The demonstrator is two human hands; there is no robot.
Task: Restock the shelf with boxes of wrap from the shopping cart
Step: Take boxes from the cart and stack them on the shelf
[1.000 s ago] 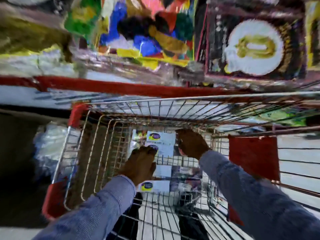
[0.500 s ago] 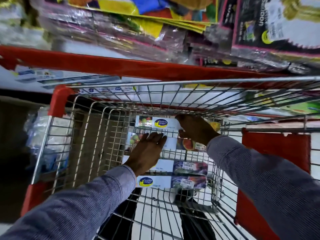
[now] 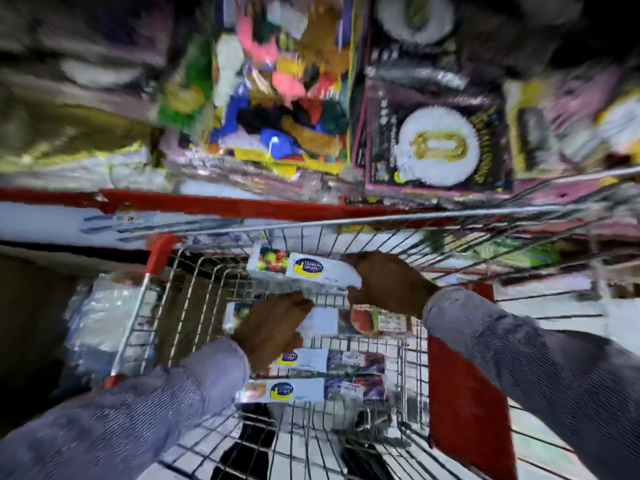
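Note:
Several long white boxes of wrap with a blue-and-yellow logo lie in the wire shopping cart (image 3: 138, 323). My right hand (image 3: 388, 285) grips the right end of the top box (image 3: 304, 270), which is raised toward the cart's far rim. My left hand (image 3: 270, 329) rests on the second box (image 3: 346, 322) below it, fingers bent over its left part; whether it grips that box is unclear. Two more boxes (image 3: 311, 389) lie nearer to me on the cart floor. The shelf (image 3: 221, 206) has a red front edge just beyond the cart.
Packets of coloured party goods and paper doilies (image 3: 436, 150) crowd the shelf above the red edge. A red plastic flap (image 3: 464, 403) hangs on the cart's right side. Plastic-wrapped goods (image 3: 100, 317) sit left of the cart. The picture is motion-blurred.
My right hand has lifted the top box up and away from the stack. My left hand has stayed on the second box. The view has tilted upward toward the shelf.

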